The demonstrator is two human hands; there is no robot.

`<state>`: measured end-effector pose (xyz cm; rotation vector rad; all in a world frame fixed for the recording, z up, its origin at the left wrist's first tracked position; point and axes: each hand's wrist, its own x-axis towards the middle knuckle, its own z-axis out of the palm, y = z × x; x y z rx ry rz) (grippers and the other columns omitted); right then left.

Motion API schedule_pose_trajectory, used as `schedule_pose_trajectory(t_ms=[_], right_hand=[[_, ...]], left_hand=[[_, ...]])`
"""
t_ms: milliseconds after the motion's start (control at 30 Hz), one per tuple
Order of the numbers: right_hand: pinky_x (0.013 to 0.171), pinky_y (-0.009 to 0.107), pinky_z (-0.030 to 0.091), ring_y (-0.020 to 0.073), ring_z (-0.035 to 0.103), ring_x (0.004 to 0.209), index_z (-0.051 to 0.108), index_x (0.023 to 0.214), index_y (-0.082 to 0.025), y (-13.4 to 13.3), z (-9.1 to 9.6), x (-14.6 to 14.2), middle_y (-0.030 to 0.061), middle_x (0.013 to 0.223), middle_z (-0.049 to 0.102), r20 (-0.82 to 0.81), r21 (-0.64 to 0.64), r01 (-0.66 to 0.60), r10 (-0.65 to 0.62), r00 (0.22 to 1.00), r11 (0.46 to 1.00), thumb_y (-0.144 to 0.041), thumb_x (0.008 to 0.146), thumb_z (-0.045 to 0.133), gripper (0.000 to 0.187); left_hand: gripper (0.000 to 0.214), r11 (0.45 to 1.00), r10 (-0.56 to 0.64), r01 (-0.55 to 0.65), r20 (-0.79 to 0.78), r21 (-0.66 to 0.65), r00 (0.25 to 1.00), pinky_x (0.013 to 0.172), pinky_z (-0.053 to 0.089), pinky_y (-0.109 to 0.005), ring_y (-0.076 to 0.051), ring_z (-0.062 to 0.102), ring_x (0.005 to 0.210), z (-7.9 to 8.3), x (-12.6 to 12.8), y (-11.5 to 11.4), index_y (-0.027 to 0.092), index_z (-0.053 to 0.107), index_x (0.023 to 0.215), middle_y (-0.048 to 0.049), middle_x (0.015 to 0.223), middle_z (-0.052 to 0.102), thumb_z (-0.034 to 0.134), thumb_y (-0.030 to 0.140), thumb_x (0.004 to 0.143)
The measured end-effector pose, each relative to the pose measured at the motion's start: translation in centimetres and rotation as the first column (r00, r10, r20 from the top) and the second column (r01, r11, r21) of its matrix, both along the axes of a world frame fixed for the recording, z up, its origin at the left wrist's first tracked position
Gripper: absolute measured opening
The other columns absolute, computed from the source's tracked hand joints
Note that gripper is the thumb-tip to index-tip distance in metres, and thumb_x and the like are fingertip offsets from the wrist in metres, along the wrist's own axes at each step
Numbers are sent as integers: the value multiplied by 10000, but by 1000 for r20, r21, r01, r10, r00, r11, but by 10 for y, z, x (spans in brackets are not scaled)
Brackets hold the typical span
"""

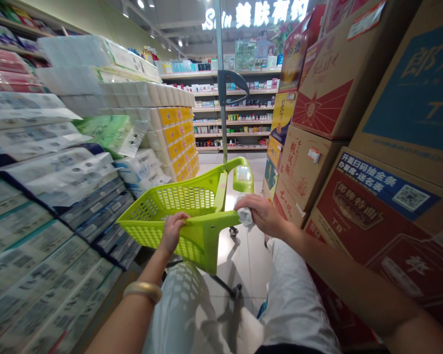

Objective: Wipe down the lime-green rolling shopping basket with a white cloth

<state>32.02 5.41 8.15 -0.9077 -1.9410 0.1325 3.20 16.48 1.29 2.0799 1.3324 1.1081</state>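
Note:
A lime-green shopping cart [206, 241] with a perforated basket stands in front of my legs, turned sideways. My left hand [172, 231] is closed over the basket's near rim, fingers curled to the inside. At the handle end, my right hand [260, 212] presses a crumpled white cloth or tissue [245, 216] against the green handle arm. Part of the cloth is hidden under the fingers. The far handle arm carries a pale panel [242, 173]. The basket's visible inside shows only green plastic.
Packs of paper goods [133, 98] are piled high on the left. Cardboard cartons [321, 83] are stacked close on the right. Beyond the cart stands a metal pole [223, 128] with a dark, looped handle [233, 88]. Shelves of small products [239, 105] line the back, across the tiled floor [256, 255].

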Motion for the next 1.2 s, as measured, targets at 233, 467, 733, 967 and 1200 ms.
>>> schedule_pose_trajectory(t_ms=[233,467,733,967,1200], right_hand=[[977,382,473,179,603,1091,625,1140,-238,-20,-1,-25,91,1138,679,36,98,-135,132,991,986,-170,979,335,339],[1003,420,467,197,601,1117,643,1147,-245,-1,6,-1,92,1135,683,66,214,27,-42,997,977,-179,974,357,341],[1059,412,438,186,540,1221,618,1191,-193,19,10,-1,103,1235,637,186,107,-19,-1,983,994,-93,901,393,381],[966,360,479,197,625,1068,687,1037,-187,53,23,43,73,1110,692,160,-99,303,-286,945,948,-78,848,420,345],[951,361,428,207,609,1009,657,1036,-172,49,37,6,93,1057,680,460,-4,242,-213,862,970,-202,931,432,250]], left_hand=[[470,995,-83,79,-54,-66,995,1081,294,-512,-254,612,989,15,-8,18,215,697,844,-53,951,725,291,450,826],[487,984,-58,53,27,171,998,1061,350,-427,-248,527,1154,54,15,-15,183,637,1114,-88,1187,631,365,482,844],[452,930,-329,365,-354,37,875,692,437,-290,-190,588,763,110,65,-84,210,681,763,-44,777,659,351,497,877],[513,967,-238,255,-421,-17,875,554,374,-271,-198,605,636,115,74,-86,225,648,665,-33,654,656,296,514,900],[608,991,-125,70,-573,-118,810,632,437,-330,-278,667,755,111,87,-75,233,723,779,-88,791,726,244,589,892]])
